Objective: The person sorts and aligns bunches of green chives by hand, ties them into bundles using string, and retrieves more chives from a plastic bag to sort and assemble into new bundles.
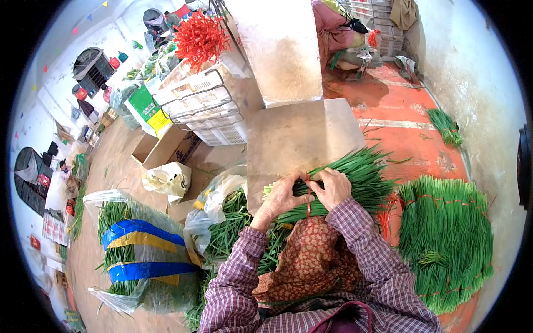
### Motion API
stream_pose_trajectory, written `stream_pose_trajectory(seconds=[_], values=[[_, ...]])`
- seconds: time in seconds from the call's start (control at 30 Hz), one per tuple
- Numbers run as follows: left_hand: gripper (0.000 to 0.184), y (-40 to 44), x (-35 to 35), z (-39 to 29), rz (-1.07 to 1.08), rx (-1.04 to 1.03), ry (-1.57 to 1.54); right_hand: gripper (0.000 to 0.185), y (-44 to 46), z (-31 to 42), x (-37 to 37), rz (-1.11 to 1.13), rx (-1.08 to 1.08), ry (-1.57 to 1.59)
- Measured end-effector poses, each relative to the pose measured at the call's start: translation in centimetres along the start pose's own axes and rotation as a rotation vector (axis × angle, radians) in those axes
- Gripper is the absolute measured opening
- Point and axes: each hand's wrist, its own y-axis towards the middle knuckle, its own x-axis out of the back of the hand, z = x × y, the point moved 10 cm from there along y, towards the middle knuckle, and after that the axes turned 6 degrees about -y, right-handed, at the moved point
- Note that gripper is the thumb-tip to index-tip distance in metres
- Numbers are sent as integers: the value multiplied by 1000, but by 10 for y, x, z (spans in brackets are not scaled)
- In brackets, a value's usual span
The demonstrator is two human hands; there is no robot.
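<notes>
A bunch of long green chives lies across the front of a brown board, just above my lap. My left hand is on the pale stem side with its fingers closed at a thin red tie that goes round the bunch. Beside it, my right hand rests on the leafy side, thumb and fingers pinched at the same tie. The tie's ends are partly hidden by my fingers. Loose red ties hang at the right of my lap, over a patterned cloth.
Bundled chives are stacked at the right by the wall. Left of me stand a clear bag of greens with blue-yellow bands and loose greens. Beyond are white crates, a cardboard box and red ties. Other people work farther off.
</notes>
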Motion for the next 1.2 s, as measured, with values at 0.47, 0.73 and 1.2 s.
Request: stream_pose_trajectory(seconds=[0.47, 0.73, 1.2], values=[[58, -1, -6, 16, 36, 54, 39, 25, 6, 3, 1, -97, 46, 143], [115, 5, -20, 3, 236, 116, 525, 14, 14, 6, 14, -166, 98, 457], [87, 40, -8, 20, 323, 115, 404, 17, 38, 13, 26, -147, 76, 774]])
